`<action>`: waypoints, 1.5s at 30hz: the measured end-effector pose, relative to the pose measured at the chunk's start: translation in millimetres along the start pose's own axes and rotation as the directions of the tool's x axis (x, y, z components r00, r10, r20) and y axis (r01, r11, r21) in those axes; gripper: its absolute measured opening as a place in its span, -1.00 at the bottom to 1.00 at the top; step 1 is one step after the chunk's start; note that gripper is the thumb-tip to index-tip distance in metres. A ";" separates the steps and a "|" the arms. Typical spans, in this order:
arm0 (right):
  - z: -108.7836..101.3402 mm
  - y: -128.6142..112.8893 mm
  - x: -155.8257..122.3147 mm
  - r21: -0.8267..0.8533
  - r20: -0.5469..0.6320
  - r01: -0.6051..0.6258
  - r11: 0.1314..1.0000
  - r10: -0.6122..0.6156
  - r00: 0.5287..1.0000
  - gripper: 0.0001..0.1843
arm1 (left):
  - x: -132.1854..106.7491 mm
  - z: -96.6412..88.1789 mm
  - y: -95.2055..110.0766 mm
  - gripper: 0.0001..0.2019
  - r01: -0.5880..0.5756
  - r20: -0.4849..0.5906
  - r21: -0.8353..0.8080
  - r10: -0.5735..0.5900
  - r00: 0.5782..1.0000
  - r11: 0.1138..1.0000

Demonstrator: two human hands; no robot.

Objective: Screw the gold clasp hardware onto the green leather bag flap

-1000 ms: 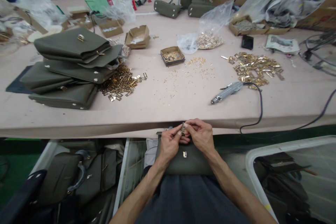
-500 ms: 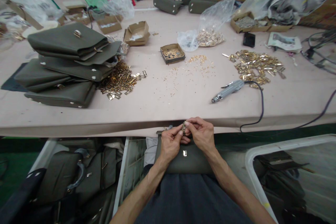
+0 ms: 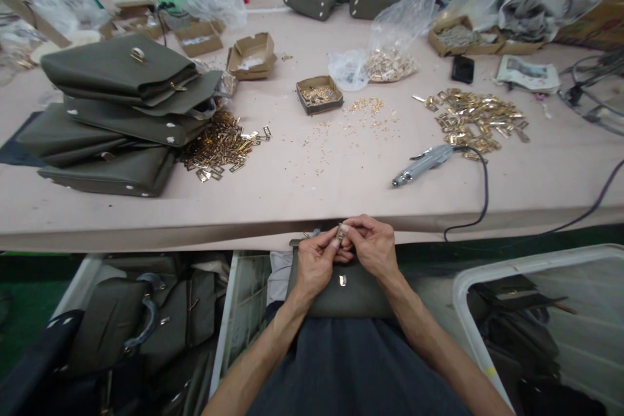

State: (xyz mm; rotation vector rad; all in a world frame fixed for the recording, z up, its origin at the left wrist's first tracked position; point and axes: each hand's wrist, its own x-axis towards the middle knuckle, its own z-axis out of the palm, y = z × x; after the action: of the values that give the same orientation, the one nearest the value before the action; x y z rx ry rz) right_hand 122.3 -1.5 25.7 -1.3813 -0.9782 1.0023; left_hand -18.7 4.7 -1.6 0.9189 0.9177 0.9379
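The left hand point(image 3: 316, 261) and the right hand point(image 3: 373, 248) are brought together just below the table edge point(image 3: 244, 229), and a small gold metal fitting point(image 3: 340, 233) is pinched between their fingertips, the left thumb and forefinger closed on its near side and the right fingers closed on its far side. Most of the fitting is covered by the fingers, so its shape cannot be made out, and whether it is joined to anything below cannot be told. Directly beneath the hands an olive-green bag point(image 3: 341, 292) is laid across the lap, its top edge hidden by both wrists; a small metal clasp point(image 3: 342, 281) is seen on its front just below the hands, apart from the held fitting. Beyond the hands, on the table, a grey electric screwdriver point(image 3: 422, 165) with a black cord point(image 3: 480, 198) is set ahead and to the right, near the edge. Farther out on the right a heap of gold buckles point(image 3: 475, 120) is spread, and straight ahead small screws point(image 3: 363, 114) are scattered beside a small cardboard tray point(image 3: 319, 94) and a clear plastic bag of gold parts point(image 3: 390, 62). Ahead and to the left another pile of gold plates point(image 3: 219, 146) is lodged against a stack of olive bags point(image 3: 117, 117). Below the table, a bin of bags point(image 3: 141, 325) to the left and a white tub point(image 3: 536, 325) to the right are cut off by the frame.
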 end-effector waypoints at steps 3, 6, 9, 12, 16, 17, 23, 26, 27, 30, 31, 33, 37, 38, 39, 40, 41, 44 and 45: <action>-0.3 -1.1 -0.1 0.005 -0.001 -0.006 1.000 0.006 1.000 -0.82 | -0.2 0.7 0.1 -0.56 0.005 -0.001 -0.012 -0.005 1.000 1.000; -1.1 -1.7 -0.2 0.002 0.004 -0.017 1.000 0.017 1.000 -0.81 | -0.6 1.2 1.7 -0.57 0.011 -0.010 -0.019 -0.011 1.000 1.000; -2.4 -1.4 0.1 0.007 0.005 -0.033 0.999 0.033 0.999 -0.80 | -1.0 0.7 2.5 -0.56 0.015 -0.012 -0.026 -0.016 1.000 1.000; -2.9 -1.2 0.4 0.003 0.005 -0.027 1.000 0.027 1.000 -0.80 | -1.0 -0.2 2.2 -0.55 0.019 -0.013 -0.031 -0.020 1.000 0.999; -1.3 -2.4 -0.1 -0.006 0.011 -0.014 1.000 0.014 1.000 -0.80 | -0.6 -0.5 1.7 -0.54 0.028 -0.014 -0.027 -0.028 1.000 0.999; -0.7 -2.7 -0.3 -0.006 0.008 -0.014 1.000 0.014 1.000 -0.80 | -0.5 -0.5 1.5 -0.54 0.030 -0.014 -0.026 -0.030 0.999 0.999; 1.2 -4.4 -1.3 -0.036 -0.009 -0.005 0.999 0.005 1.000 -0.79 | 0.5 -0.2 1.2 -0.53 0.025 -0.010 -0.025 -0.026 1.000 0.999; 1.4 -4.4 -1.6 -0.052 -0.003 0.010 0.999 -0.010 1.000 -0.81 | 0.8 1.1 2.4 -0.56 0.015 -0.020 -0.022 -0.015 1.000 1.000; 1.3 -4.1 -1.8 -0.064 -0.002 0.023 0.998 -0.023 1.000 -0.83 | 0.8 1.9 2.9 -0.58 0.011 -0.030 -0.020 -0.012 0.999 1.000; -0.7 -2.2 -2.5 -0.146 -0.013 0.093 0.985 -0.096 0.995 -0.86 | -0.1 4.2 3.9 -0.60 0.001 -0.059 -0.019 -0.002 0.998 1.000; -2.1 -1.8 -2.7 -0.177 -0.016 0.116 0.977 -0.120 0.993 -0.86 | -0.7 4.8 4.1 -0.61 -0.002 -0.060 -0.020 0.001 0.998 1.000; -6.0 -2.2 -3.2 -0.200 -0.002 0.133 0.971 -0.137 0.991 -0.85 | -2.1 5.6 4.1 -0.61 -0.002 -0.059 -0.022 0.000 0.998 1.000; -14.4 -8.5 -3.4 -0.117 0.120 0.097 0.988 -0.083 0.989 -0.81 | -4.5 4.6 4.3 -0.58 0.013 -0.070 -0.024 -0.014 0.997 1.000; -15.9 -10.5 -3.2 -0.099 0.143 0.084 0.992 -0.070 0.987 -0.81 | -4.8 4.1 4.5 -0.57 0.013 -0.069 -0.024 -0.015 0.997 1.000; -17.0 -12.2 -2.9 -0.084 0.155 0.074 0.994 -0.061 0.986 -0.81 | -5.1 3.5 4.8 -0.57 0.012 -0.065 -0.023 -0.013 0.998 1.000; -17.7 -13.4 -2.4 -0.072 0.161 0.067 0.995 -0.055 0.985 -0.82 | -5.2 2.9 5.1 -0.57 0.010 -0.059 -0.019 -0.011 0.998 1.000; -18.1 -14.2 -1.9 -0.063 0.163 0.063 0.996 -0.052 0.985 -0.82 | -5.3 2.4 5.4 -0.58 0.007 -0.053 -0.014 -0.007 0.999 1.000; -18.0 -14.4 -0.3 -0.048 0.164 0.058 0.997 -0.049 0.985 -0.82 | -5.2 1.3 6.5 -0.60 0.000 -0.037 0.003 0.000 0.999 1.000; -17.8 -14.1 0.2 -0.045 0.169 0.058 0.997 -0.050 0.984 -0.82 | -5.3 1.1 6.8 -0.60 0.002 -0.033 0.010 -0.002 0.999 1.000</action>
State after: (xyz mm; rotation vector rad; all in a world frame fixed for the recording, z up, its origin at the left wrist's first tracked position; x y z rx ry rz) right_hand 139.1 -6.0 40.2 -1.3201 -1.1662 1.0725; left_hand -21.0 1.6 6.2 0.9135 0.9519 0.9499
